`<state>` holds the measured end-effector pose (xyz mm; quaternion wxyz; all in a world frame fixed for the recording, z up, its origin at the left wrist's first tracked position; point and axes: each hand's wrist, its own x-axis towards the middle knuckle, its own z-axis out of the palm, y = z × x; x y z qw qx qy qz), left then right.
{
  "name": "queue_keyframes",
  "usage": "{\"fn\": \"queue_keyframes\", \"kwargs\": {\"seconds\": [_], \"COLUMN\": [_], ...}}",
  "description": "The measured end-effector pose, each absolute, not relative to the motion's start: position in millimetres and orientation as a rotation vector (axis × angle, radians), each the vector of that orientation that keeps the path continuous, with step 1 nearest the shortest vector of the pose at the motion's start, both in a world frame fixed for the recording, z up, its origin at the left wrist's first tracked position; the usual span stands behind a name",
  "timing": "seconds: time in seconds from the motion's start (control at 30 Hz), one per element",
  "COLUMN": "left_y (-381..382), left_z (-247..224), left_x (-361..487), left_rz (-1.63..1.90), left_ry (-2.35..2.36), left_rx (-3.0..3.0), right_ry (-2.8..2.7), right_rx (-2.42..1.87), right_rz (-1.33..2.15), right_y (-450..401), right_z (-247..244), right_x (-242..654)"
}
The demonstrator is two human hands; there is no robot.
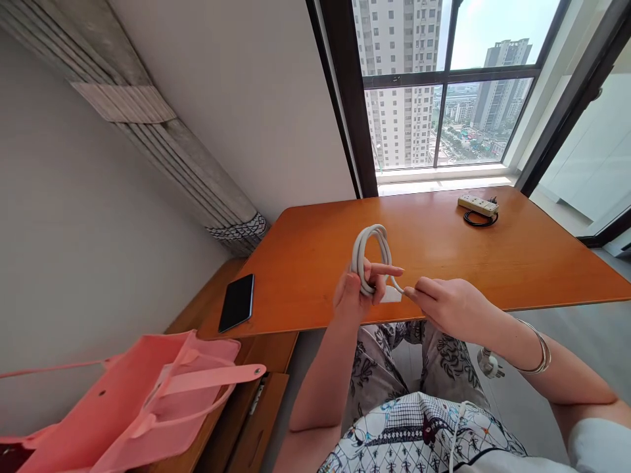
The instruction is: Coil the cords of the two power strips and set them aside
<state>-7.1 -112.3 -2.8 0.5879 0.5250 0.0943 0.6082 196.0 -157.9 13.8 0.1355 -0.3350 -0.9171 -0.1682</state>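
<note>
Near the front edge of the table, my left hand (357,292) is closed around a looped coil of white cable (361,253). Its index finger points out to the right, past the loops. A length of the cable runs from the coil to my right hand (444,303), which pinches it between thumb and fingers. Behind my left fingers a small white object (392,295) shows at the table's front edge, partly hidden, and I cannot make out its kind. Below my right forearm a pale plug with metal prongs (490,363) is visible; what it connects to is hidden.
On the brown wooden table (315,263) lie a black-screened phone (236,302) at left and a white power strip (478,205) with black cord at back right. A pink bag (148,401) stands open at lower left. A window (444,85) is behind the table.
</note>
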Motion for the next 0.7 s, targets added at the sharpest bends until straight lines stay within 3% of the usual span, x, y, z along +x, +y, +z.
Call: {"fn": "queue_keyframes", "kwargs": {"seconds": [0.2,0.37,0.7], "left_y": [-126.7,-131.7,-137.1], "left_z": [-4.6,-4.2,1.5], "left_x": [0.6,-0.3,0.9], "left_rz": [1.312,1.338,1.235], "left_ry": [0.395,0.471,0.834], "left_rx": [1.397,1.487,2.206], "right_ry": [-2.57,-2.353,-2.045], "right_rx": [-0.847,-0.954,-1.02], "right_rz": [-0.302,0.113,0.915], "right_y": [-165.6,-166.1,-172.1], "right_z": [21.1,14.6,18.0], "right_x": [186.8,183.3,176.4]}}
